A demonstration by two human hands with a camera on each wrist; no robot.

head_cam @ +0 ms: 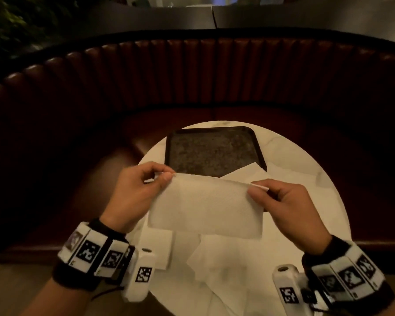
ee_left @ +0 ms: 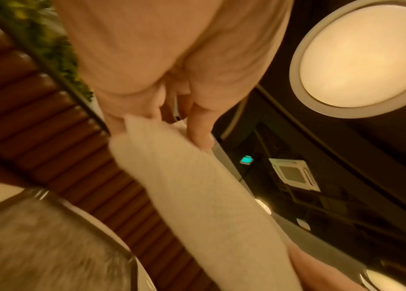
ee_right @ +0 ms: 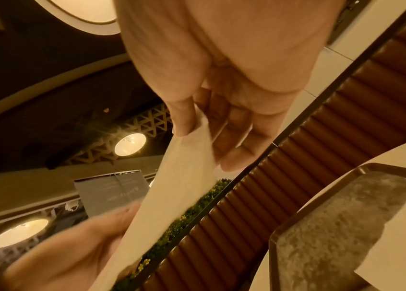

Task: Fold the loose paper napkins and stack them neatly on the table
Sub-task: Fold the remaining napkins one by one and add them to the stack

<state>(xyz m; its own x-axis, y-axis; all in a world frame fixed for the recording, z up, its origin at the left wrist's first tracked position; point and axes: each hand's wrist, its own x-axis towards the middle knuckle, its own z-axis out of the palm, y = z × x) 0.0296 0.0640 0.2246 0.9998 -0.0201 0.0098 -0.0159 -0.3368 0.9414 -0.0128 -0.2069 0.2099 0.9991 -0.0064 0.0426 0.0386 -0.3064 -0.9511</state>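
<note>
napkin held up off the round table, long axis running left-right, left hand and right hand each pinching a top corner, thumb against forefinger

Restaurant or café seating area: curved ribbed leather booth wrapping a round marble desk, serving tray sitting on it, round ceiling lamps glowing overhead.

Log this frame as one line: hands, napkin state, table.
left hand: pinches napkin top corner | right hand: pinches other top corner | napkin: held above table | loose napkins: beneath | tray: behind
</note>
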